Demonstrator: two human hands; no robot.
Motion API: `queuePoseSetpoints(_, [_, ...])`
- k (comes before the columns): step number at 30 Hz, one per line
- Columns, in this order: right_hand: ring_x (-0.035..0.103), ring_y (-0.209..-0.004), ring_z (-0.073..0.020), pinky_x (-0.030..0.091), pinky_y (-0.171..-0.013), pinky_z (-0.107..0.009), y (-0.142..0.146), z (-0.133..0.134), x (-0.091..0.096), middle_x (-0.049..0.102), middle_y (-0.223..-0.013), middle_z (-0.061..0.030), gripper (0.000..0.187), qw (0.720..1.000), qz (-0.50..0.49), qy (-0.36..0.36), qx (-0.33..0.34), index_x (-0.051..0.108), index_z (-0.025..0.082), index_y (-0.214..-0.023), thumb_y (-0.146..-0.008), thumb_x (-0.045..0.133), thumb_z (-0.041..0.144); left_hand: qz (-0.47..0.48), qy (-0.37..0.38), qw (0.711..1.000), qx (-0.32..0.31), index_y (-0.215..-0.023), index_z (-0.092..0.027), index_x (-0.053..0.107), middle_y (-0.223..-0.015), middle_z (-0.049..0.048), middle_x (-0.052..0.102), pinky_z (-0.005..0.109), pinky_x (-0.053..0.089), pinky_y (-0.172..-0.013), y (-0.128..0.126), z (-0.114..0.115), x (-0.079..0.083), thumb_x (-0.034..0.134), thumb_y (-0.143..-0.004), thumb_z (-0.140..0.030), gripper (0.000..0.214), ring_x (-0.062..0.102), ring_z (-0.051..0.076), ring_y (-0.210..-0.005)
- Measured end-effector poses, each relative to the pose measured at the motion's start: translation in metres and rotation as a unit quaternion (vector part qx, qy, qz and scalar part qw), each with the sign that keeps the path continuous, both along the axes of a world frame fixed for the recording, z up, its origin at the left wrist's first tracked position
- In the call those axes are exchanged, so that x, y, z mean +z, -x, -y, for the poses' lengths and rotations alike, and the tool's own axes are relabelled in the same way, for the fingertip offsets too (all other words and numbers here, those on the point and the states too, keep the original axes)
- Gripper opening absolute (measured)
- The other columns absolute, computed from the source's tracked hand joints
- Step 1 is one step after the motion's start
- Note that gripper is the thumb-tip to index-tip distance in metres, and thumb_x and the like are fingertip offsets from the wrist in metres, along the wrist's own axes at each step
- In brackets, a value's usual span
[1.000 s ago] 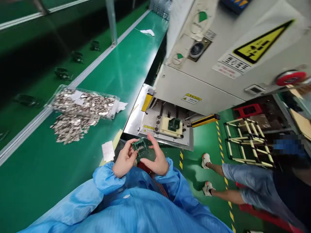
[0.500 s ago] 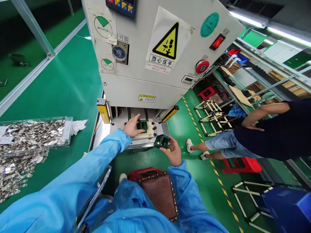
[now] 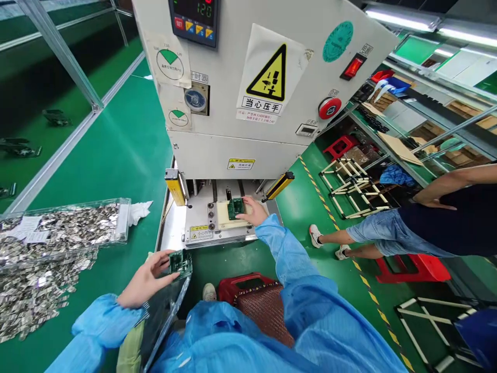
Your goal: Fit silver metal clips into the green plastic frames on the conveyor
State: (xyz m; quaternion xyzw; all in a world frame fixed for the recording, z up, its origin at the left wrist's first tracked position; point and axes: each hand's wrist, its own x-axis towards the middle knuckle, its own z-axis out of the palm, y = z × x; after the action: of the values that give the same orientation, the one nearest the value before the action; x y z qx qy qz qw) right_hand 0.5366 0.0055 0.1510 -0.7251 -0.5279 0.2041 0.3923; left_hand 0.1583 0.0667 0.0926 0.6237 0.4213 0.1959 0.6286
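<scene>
A first dark green, roughly rectangular circuit-board assembly (image 3: 235, 208) is carried on the cream rectangular block (image 3: 225, 220), between its left and right ends and toward its rear edge. The block is set on the silver metal base plate (image 3: 202, 239) of the light grey press machine (image 3: 217, 153), with its long axis running roughly parallel to the plate's front edge. The right side of the first assembly is contacted by the right hand (image 3: 254, 211); the thumb is placed at the front right corner and the forefinger farther back. Whether these fingers are closed in a grip cannot be told. A second dark green circuit-board assembly (image 3: 180, 263) is grasped between the thumb and fingers of the left hand (image 3: 149, 277), just in front of the base plate's front left corner. From these fingers, the block is located to the right and farther back, past that corner; the right hand is the nearer of the two to it. The long axis of either assembly cannot be made out with certainty. On the green worktop (image 3: 132, 155), well apart from the plate's left edge, silvery flat metal pieces (image 3: 89, 224) are contained in a clear plastic tray (image 3: 123, 220).
</scene>
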Motion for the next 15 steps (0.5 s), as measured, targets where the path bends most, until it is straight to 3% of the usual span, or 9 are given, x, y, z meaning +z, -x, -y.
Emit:
queuePoseSetpoints(4, [0.047, -0.126, -0.0316, 0.035, -0.108, -0.046, -0.004, 0.004, 0.001, 0.056, -0.131, -0.0115, 0.076, 1.000, 0.014, 0.010, -0.009, 0.062, 0.022, -0.120, -0.050, 0.089, 0.036, 0.014, 0.014, 1.000, 0.006, -0.104, -0.022, 0.063, -0.141, 0.0136, 0.043, 0.050, 0.040, -0.106, -0.007, 0.005, -0.026, 0.082, -0.046, -0.056, 0.070, 0.042, 0.038, -0.131])
queuePoseSetpoints(6, [0.042, -0.131, -0.0311, 0.033, -0.110, -0.044, -0.010, 0.020, -0.003, 0.052, -0.136, -0.0104, 0.079, 0.997, 0.003, -0.002, -0.077, 0.060, 0.023, -0.123, -0.052, 0.088, 0.042, 0.008, 0.021, 1.000, -0.003, -0.103, -0.021, 0.065, -0.146, 0.0156, 0.037, 0.050, 0.035, -0.109, -0.019, 0.000, -0.031, 0.084, -0.041, -0.056, 0.073, 0.034, 0.040, -0.136])
queuePoseSetpoints(8, [0.043, -0.129, -0.0297, 0.036, -0.107, -0.039, -0.018, 0.046, -0.014, 0.050, -0.137, -0.0143, 0.072, 0.981, -0.016, -0.016, -0.191, 0.057, 0.017, -0.126, -0.066, 0.077, 0.051, 0.000, 0.018, 1.000, -0.024, -0.103, -0.020, 0.066, -0.147, 0.0170, 0.037, 0.052, 0.032, -0.110, -0.027, -0.007, -0.033, 0.085, -0.039, -0.054, 0.075, 0.030, 0.041, -0.138])
queuePoseSetpoints(11, [0.057, -0.113, -0.0273, 0.047, -0.091, -0.035, -0.030, 0.087, -0.038, 0.060, -0.120, -0.0202, 0.059, 0.947, -0.053, 0.001, -0.318, 0.056, 0.007, -0.121, -0.089, 0.049, 0.056, -0.015, -0.002, 0.998, -0.061, -0.107, -0.021, 0.066, -0.147, 0.0163, 0.038, 0.053, 0.030, -0.111, -0.031, -0.017, -0.037, 0.084, -0.042, -0.055, 0.075, 0.031, 0.039, -0.138])
queuePoseSetpoints(15, [0.066, -0.075, -0.0173, 0.055, -0.066, -0.032, -0.037, 0.113, -0.069, 0.068, -0.090, -0.0074, 0.043, 0.917, -0.133, 0.038, -0.374, 0.059, 0.012, -0.111, -0.096, 0.046, 0.050, -0.050, -0.027, 0.993, -0.099, -0.111, -0.022, 0.065, -0.148, 0.0167, 0.037, 0.055, 0.027, -0.112, -0.025, -0.028, -0.044, 0.084, -0.047, -0.053, 0.074, 0.030, 0.038, -0.139])
